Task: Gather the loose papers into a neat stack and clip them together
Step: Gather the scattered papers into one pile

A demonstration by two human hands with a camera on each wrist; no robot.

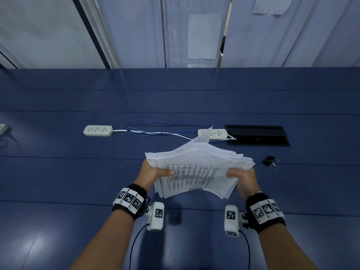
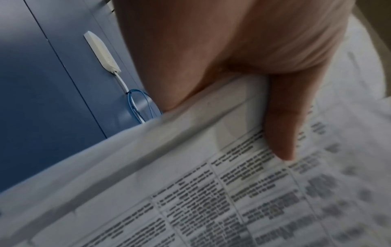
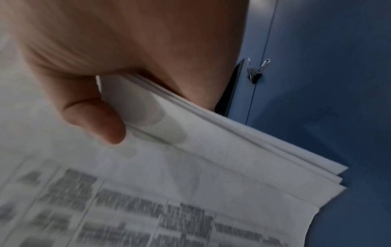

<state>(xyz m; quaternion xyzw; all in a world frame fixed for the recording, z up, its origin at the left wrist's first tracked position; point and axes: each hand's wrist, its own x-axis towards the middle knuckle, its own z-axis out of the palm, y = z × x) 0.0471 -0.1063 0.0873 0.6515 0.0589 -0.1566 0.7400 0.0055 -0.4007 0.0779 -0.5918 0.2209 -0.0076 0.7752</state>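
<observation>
A thick, uneven stack of printed papers [image 1: 196,168] is held above the blue table [image 1: 78,172], its sheet edges fanned out of line. My left hand [image 1: 155,171] grips its left edge, thumb on the top sheet [image 2: 281,133]. My right hand [image 1: 241,177] grips the right edge, thumb on top [image 3: 95,120], fingers hidden underneath. The stack [image 3: 232,167] shows stepped corners in the right wrist view. A black binder clip [image 1: 269,160] with silver handles lies on the table to the right of the papers, also seen as the clip [image 3: 255,73].
Two white power strips [image 1: 98,130] [image 1: 216,133] lie behind the papers, joined by white and blue cables [image 1: 155,129]. A black recessed cable box [image 1: 257,135] sits at the back right. Glass partitions stand behind the table.
</observation>
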